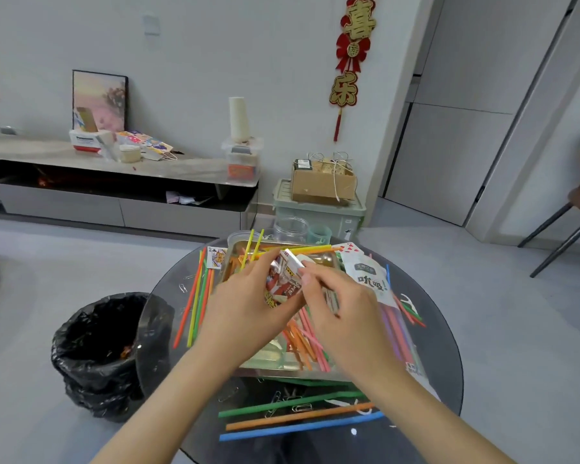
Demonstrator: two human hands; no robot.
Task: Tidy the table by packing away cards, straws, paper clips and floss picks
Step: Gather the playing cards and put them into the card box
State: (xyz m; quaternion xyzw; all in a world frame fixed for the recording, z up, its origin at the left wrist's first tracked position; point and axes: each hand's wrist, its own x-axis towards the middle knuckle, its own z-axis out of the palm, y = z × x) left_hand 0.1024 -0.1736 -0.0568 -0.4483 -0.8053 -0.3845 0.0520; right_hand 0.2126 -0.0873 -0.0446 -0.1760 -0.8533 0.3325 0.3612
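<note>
Head view: both hands on the card box, above the tray.

The left hand (245, 303) curls round the card box (283, 283) from below. The right hand (342, 309) pinches its white upper end; whether that is the flap or the deck's edge I cannot tell. The box hangs over the tray (268, 358) on the table (442, 346). It should be light and stiff, with glossy, rather slippery faces, so best held across its narrow sides without crushing the thin card. Loose cards (216, 257) lie flat by the tray's far left corner and will need an edge lifted. Straws (302, 426) are light and springy and roll easily: gather them in bundles near mid-length. Paper clips (298, 407) and floss picks (411, 304) are small, calling for fingertip pinches on the smooth top.
</note>
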